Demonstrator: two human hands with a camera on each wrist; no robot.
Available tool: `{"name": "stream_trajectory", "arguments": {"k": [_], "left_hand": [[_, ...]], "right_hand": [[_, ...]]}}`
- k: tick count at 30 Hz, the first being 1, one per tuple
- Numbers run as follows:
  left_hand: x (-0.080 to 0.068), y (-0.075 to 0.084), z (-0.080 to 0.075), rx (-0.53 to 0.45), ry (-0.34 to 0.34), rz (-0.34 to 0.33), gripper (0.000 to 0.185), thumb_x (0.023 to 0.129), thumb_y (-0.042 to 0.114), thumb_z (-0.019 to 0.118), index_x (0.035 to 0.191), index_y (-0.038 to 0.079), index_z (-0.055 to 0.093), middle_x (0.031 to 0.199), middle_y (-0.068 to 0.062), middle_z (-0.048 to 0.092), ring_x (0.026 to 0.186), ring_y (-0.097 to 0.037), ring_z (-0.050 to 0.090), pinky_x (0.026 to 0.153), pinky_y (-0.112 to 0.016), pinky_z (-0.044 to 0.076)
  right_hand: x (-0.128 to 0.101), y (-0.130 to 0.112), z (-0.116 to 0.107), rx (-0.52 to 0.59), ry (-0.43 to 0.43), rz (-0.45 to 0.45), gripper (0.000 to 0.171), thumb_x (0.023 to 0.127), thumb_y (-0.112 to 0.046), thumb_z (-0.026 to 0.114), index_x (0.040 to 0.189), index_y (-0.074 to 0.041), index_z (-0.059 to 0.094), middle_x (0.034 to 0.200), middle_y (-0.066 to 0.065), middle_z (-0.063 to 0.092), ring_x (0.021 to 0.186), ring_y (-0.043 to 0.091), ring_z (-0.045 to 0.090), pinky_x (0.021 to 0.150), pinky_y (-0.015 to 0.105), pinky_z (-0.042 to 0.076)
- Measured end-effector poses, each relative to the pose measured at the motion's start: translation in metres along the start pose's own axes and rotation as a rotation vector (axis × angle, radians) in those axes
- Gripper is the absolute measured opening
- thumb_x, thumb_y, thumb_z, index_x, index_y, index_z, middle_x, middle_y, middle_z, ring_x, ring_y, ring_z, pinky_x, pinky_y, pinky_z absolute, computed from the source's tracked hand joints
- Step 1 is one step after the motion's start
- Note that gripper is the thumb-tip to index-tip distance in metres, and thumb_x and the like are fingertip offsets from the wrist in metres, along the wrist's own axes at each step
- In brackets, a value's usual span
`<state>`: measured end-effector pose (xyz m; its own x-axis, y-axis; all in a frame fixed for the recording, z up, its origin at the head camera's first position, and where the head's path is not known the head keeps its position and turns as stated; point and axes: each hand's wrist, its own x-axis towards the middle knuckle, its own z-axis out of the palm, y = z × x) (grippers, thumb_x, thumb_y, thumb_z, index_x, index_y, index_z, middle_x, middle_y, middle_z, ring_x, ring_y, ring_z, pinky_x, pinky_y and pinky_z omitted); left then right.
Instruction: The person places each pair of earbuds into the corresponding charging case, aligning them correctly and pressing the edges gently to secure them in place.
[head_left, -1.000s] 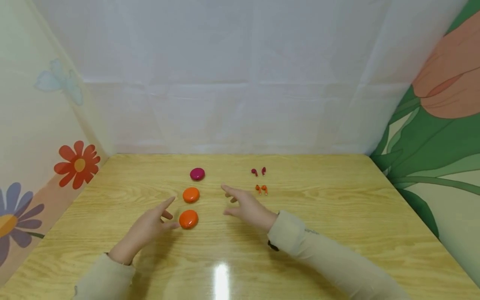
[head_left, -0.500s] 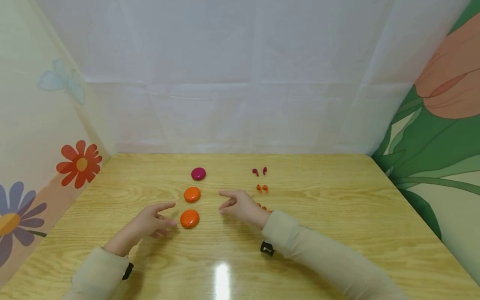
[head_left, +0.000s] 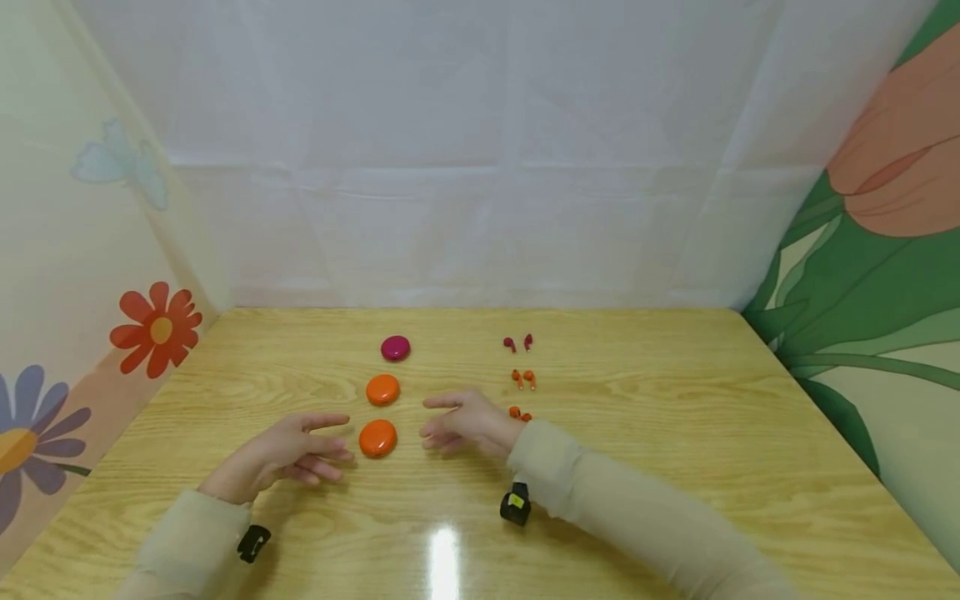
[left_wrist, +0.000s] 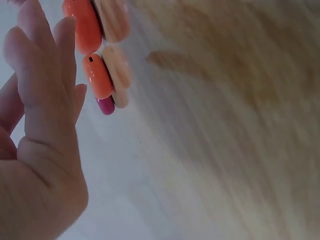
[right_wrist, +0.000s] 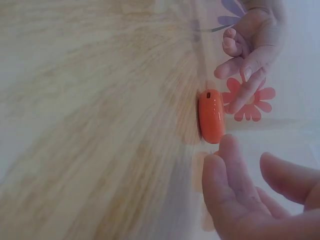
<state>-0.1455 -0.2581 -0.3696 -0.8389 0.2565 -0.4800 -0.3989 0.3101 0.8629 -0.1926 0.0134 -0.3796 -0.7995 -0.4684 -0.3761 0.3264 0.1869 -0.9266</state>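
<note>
From the head, the near orange charging case [head_left: 378, 438] lies on the wooden table [head_left: 637, 392]. Just left of it is the left hand [head_left: 288, 450], fingers loosely extended; to its right is the right hand [head_left: 472, 423], fingers relaxed, a wide gap to the thumb. Neither holds anything. Just beyond the case sits a second orange charging case [head_left: 383, 390], then a magenta charging case [head_left: 396, 348]. Right of the near case and beyond it lie magenta earbuds [head_left: 509, 343], orange earbuds [head_left: 529, 378] and, partly hidden by the right cuff [head_left: 551, 462], another orange pair [head_left: 515, 412]. That cuff, if lowered or swung, could scatter the half-covered pair.

In the left wrist view, left fingers overlap the near case's outline; contact cannot be judged here. The second case stands close behind it, so a long reach could knock both.

The right wrist view shows the near case's charging port [right_wrist: 208, 95] and rounded, glossy shell, with fingers on both sides. A one-sided push would probably make it skid or spin; a pinch high on the curve could slip off.
</note>
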Motion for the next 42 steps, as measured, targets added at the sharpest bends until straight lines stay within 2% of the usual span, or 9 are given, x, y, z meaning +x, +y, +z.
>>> {"name": "stream_trajectory", "arguments": {"k": [10, 18, 26, 31, 42], "left_hand": [[0.006, -0.009, -0.004, -0.181, -0.069, -0.016, 0.059, 0.102, 0.01, 0.049, 0.149, -0.008, 0.019, 0.098, -0.014, 0.073, 0.071, -0.016, 0.072, 0.058, -0.022, 0.055], [0.008, -0.015, -0.007, -0.326, -0.155, -0.038, 0.056, 0.103, 0.006, 0.044, 0.149, -0.009, 0.016, 0.096, -0.012, 0.073, 0.077, -0.016, 0.072, 0.063, -0.021, 0.055], [0.011, -0.015, -0.006, -0.35, -0.2, -0.052, 0.056, 0.104, 0.007, 0.043, 0.148, -0.01, 0.013, 0.096, -0.011, 0.073, 0.08, -0.016, 0.072, 0.067, -0.021, 0.055], [0.013, -0.014, -0.003, -0.381, -0.2, -0.088, 0.055, 0.105, 0.009, 0.039, 0.148, -0.01, 0.012, 0.096, -0.011, 0.073, 0.08, -0.016, 0.072, 0.068, -0.021, 0.055], [0.015, -0.012, 0.001, -0.435, -0.21, -0.11, 0.051, 0.106, 0.011, 0.038, 0.148, -0.008, 0.017, 0.096, -0.013, 0.073, 0.079, -0.015, 0.072, 0.068, -0.021, 0.055]], "right_hand": [[0.008, 0.002, 0.009, 0.126, -0.022, 0.105, 0.044, 0.096, 0.003, 0.056, 0.139, 0.003, 0.048, 0.101, 0.022, 0.07, 0.091, 0.032, 0.07, 0.078, 0.042, 0.056], [0.017, 0.008, 0.017, 0.182, -0.043, 0.137, 0.04, 0.096, 0.004, 0.053, 0.136, 0.007, 0.049, 0.104, 0.027, 0.068, 0.099, 0.039, 0.067, 0.082, 0.047, 0.055], [0.024, 0.012, 0.026, 0.234, -0.06, 0.177, 0.036, 0.097, 0.003, 0.051, 0.133, 0.008, 0.05, 0.107, 0.031, 0.065, 0.103, 0.042, 0.064, 0.086, 0.05, 0.052], [0.026, 0.013, 0.03, 0.249, -0.067, 0.18, 0.035, 0.098, 0.004, 0.049, 0.133, 0.009, 0.05, 0.107, 0.032, 0.064, 0.104, 0.043, 0.063, 0.087, 0.051, 0.052], [0.027, 0.013, 0.034, 0.226, -0.097, 0.185, 0.035, 0.098, 0.001, 0.051, 0.133, 0.006, 0.052, 0.107, 0.029, 0.066, 0.1, 0.037, 0.067, 0.085, 0.048, 0.053]]}}
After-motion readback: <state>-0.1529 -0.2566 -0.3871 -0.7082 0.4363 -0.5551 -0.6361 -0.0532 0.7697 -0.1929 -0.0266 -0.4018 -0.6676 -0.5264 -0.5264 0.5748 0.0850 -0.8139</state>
